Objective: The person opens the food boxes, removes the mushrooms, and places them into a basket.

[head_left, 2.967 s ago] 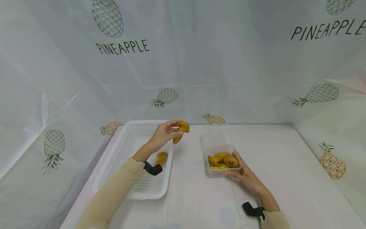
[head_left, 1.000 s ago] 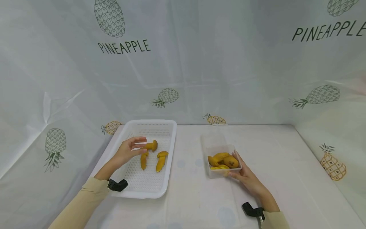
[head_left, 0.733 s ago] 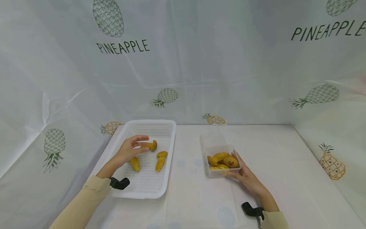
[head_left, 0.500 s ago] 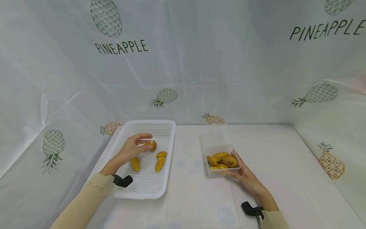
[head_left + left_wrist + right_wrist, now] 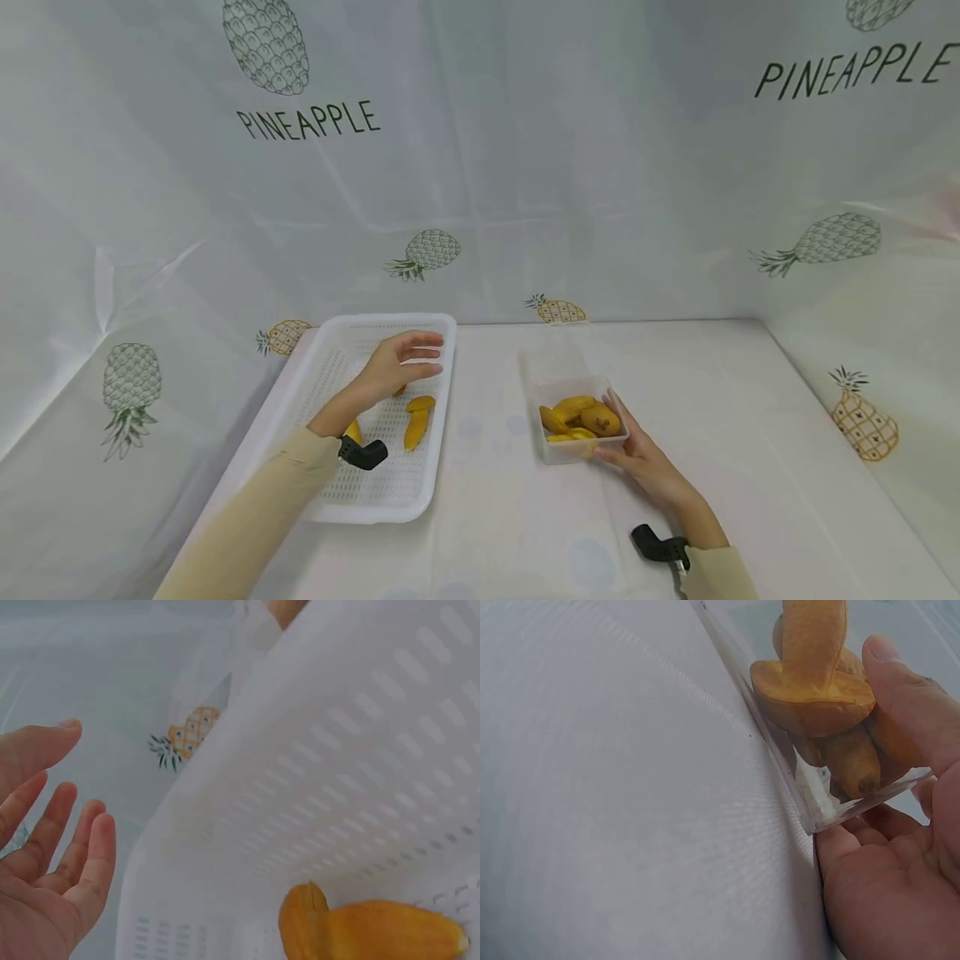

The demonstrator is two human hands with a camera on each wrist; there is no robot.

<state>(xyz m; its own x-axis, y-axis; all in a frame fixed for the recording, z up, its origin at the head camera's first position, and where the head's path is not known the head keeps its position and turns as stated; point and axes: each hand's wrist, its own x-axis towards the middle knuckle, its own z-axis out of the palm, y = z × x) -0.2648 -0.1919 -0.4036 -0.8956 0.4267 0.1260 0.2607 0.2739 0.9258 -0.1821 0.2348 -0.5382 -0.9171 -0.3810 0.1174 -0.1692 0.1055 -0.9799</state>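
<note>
My left hand (image 5: pixel 396 367) hovers over the right side of a white perforated basket (image 5: pixel 432 487), fingers spread and holding nothing; the left wrist view shows the same empty hand (image 5: pixel 49 881). In the basket lies a yellow-brown mushroom (image 5: pixel 417 423), while two more are partly hidden under the left hand and wrist. On the table to the right stands a clear plastic box (image 5: pixel 570 452) with several mushrooms (image 5: pixel 600 419) inside. My right hand (image 5: pixel 648 465) grips the box's near right corner, thumb and fingers around its walls, as the right wrist view shows.
Behind the box, its transparent lid (image 5: pixel 553 358) stands folded back. A white cloth (image 5: pixel 517 517) covers the table, and a pineapple-print sheet (image 5: pixel 600 208) hangs along the back and sides. Black cameras are strapped to both wrists.
Three seconds ago my left hand held a mushroom at the basket's right edge. It let a mushroom go in the basket, then moved right and upward, empty. My right hand stayed on the box.
</note>
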